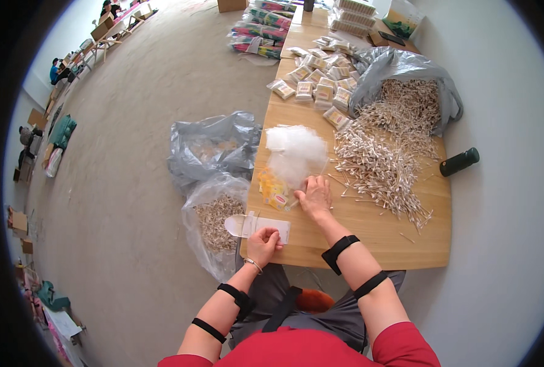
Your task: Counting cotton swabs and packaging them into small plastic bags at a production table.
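My left hand (264, 246) is closed at the table's near left corner, fingertips pinched together over a flat white holder (282, 226) with a rounded end jutting past the edge. What the fingers hold, if anything, is too small to make out. Farther forward, my right hand (316, 197) rests with thumb and fingers apart, beside a small pile of yellow printed cards (272, 187) and at the near edge of a stack of clear plastic bags (296, 153). A large heap of cotton swabs (376, 162) lies right of that hand, spilling from a grey plastic bag (452, 101).
Filled swab packets (324, 92) are piled farther up the wooden table (345, 244). A dark green bottle (459, 162) lies at the right edge by the wall. Left of the table, plastic sacks (214, 147) stand, one containing swabs (220, 220). Other people work far left.
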The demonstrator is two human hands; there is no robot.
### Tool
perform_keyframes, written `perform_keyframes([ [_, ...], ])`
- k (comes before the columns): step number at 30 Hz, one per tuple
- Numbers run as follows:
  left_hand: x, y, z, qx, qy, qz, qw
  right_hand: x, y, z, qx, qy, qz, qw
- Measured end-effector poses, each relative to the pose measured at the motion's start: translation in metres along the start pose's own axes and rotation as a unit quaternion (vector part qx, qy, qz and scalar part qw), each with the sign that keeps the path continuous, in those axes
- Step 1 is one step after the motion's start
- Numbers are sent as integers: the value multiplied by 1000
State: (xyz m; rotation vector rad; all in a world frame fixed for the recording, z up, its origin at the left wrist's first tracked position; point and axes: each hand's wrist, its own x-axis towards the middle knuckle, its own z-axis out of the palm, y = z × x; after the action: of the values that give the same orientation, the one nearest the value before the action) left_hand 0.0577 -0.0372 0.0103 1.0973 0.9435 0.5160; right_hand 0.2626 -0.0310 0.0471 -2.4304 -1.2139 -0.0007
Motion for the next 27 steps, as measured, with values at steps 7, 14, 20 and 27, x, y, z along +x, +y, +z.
perform_keyframes([
  [7, 1, 5, 5, 6, 2, 19, 1000, 9, 19, 8, 133, -68, 69, 986],
  [14, 1, 4, -1, 6, -11, 36, 999, -14, -1, -25, 474, -116, 153, 860],
  [20, -20, 19, 7, -100, -1, 151, 983, -57, -29, -35, 527, -153, 152, 822],
  [27, -37, 35, -8, -95, 48, 138, 985, -83, -62, -15, 546, -129, 103, 821],
])
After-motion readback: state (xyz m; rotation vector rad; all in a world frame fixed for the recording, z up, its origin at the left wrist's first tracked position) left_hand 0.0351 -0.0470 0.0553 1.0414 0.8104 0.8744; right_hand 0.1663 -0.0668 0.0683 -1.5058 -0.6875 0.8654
